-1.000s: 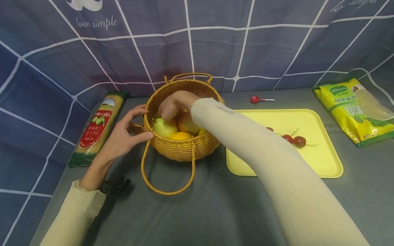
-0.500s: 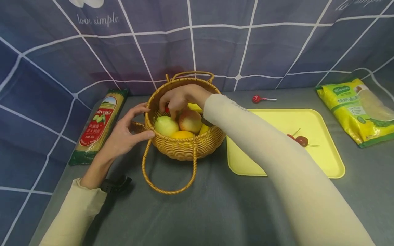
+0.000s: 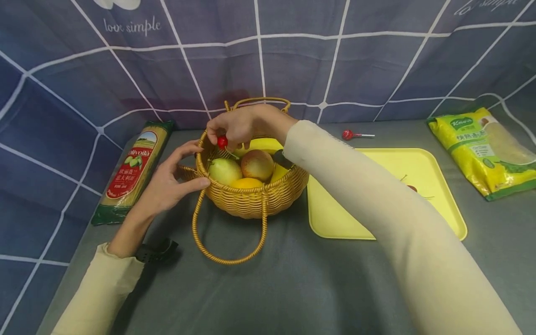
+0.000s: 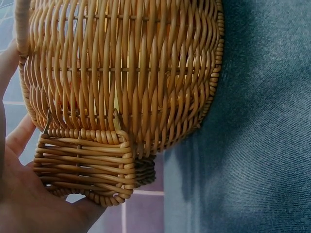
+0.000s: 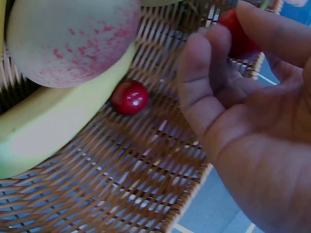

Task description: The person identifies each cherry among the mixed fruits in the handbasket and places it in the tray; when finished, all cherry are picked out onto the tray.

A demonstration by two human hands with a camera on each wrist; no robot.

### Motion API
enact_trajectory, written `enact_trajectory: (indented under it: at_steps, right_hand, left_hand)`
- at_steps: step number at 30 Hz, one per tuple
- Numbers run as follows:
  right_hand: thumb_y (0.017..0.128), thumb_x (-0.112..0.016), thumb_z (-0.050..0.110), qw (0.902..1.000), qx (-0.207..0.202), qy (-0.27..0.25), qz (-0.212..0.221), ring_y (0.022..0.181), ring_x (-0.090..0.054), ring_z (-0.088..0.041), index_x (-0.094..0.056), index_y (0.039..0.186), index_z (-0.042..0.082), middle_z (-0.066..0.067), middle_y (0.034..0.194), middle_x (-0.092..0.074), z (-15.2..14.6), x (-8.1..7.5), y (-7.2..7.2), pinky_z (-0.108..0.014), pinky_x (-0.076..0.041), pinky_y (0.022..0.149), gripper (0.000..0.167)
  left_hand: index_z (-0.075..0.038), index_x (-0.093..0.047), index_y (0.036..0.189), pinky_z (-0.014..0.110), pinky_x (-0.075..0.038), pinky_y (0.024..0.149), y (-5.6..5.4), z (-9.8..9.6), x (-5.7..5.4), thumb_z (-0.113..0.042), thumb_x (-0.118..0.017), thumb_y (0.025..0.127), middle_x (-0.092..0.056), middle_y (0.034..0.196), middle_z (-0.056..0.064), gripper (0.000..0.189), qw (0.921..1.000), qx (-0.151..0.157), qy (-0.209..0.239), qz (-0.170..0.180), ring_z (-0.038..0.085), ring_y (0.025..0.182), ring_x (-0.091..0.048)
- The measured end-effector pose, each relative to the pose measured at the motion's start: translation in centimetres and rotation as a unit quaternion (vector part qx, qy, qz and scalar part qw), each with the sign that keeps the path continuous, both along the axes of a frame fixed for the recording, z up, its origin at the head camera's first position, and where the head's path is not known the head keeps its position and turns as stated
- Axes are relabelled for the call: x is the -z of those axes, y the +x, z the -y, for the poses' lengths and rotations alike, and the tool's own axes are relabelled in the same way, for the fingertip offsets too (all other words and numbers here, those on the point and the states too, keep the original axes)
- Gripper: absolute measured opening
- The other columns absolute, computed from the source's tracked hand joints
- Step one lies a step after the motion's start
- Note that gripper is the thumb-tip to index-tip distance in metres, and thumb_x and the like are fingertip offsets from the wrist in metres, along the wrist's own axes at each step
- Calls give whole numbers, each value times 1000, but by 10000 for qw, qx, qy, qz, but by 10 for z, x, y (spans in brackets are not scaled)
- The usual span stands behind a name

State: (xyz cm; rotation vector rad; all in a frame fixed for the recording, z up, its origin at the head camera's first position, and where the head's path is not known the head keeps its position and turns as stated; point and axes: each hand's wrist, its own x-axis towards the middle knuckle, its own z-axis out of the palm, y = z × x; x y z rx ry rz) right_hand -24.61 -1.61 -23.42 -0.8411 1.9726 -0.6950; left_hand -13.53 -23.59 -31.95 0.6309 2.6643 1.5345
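My right hand [image 3: 238, 124] pinches a red cherry [image 3: 222, 142] with a green stem over the back left of the wicker basket [image 3: 234, 204]. Inside the basket lie a green pear [image 3: 224, 171], a peach [image 3: 257, 165], an orange [image 3: 248, 183] and bananas [image 3: 268, 145]. The right wrist view shows a second cherry [image 5: 129, 97] on the basket's woven inside, beside a banana [image 5: 63, 121]. With its thumb in front and fingers behind, my left hand [image 3: 169, 181] grips the basket's left rim. In the left wrist view, that hand surrounds a woven side flap [image 4: 82, 165].
A yellow tray [image 3: 339, 223] right of the basket bears a cherry [image 3: 412, 188], partly hidden by the right sleeve [image 3: 377, 195]. Behind it lies a red lollipop [image 3: 347, 135]. A pasta packet [image 3: 136, 167] is at left, a yellow Knorr bag [image 3: 481, 144] at right.
My right hand has risen from deep in the basket toward its back rim, bringing the red cherry into sight. My left hand has stayed on the left rim.
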Motion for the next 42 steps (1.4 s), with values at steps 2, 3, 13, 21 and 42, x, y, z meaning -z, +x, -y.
enact_trajectory:
  at_steps: [2,3,13,21,42]
  right_hand:
    - [93,-47,-12,10000,-70,-15,-65,70,-38,-18,-44,113,8,-5,99,-44,-1,-3,2,-26,-34,59,29]
    - [93,-47,-12,9999,-103,-5,-98,71,-39,-19,-44,112,9,-5,99,-44,-2,-4,3,-26,-35,59,28]
    - [98,-52,0,9985,-431,-61,-340,92,-49,-22,-47,136,12,-8,122,-50,-12,-24,16,-31,-49,75,40]
    - [95,-61,9,9830,-760,-1176,-1186,77,-56,-29,-56,122,7,-8,102,-58,-57,-28,43,-37,-50,71,27]
    - [89,-75,26,9612,2198,-1325,-1015,53,-47,-20,-55,95,12,-9,75,-55,-224,36,143,-31,-38,37,25]
  left_hand:
    - [-9,-46,142,22,-46,80,-1,0,1,-5,-73,87,-40,152,1,62,10000,15,12,15,16,111,-49]
    - [-9,-45,143,23,-46,80,-1,0,1,-4,-73,87,-40,152,1,62,10000,29,23,23,16,110,-49]
    - [-10,-45,144,22,-46,82,1,-1,-1,-4,-72,87,-40,151,4,63,9999,58,94,57,18,110,-50]
    - [-9,-48,141,22,-46,82,-1,-3,0,-7,-74,86,-38,152,2,61,10000,-5,62,53,18,107,-53]
    - [-5,-47,141,20,-45,84,0,-1,0,-1,-72,86,-36,154,7,61,9998,61,191,21,16,117,-48]
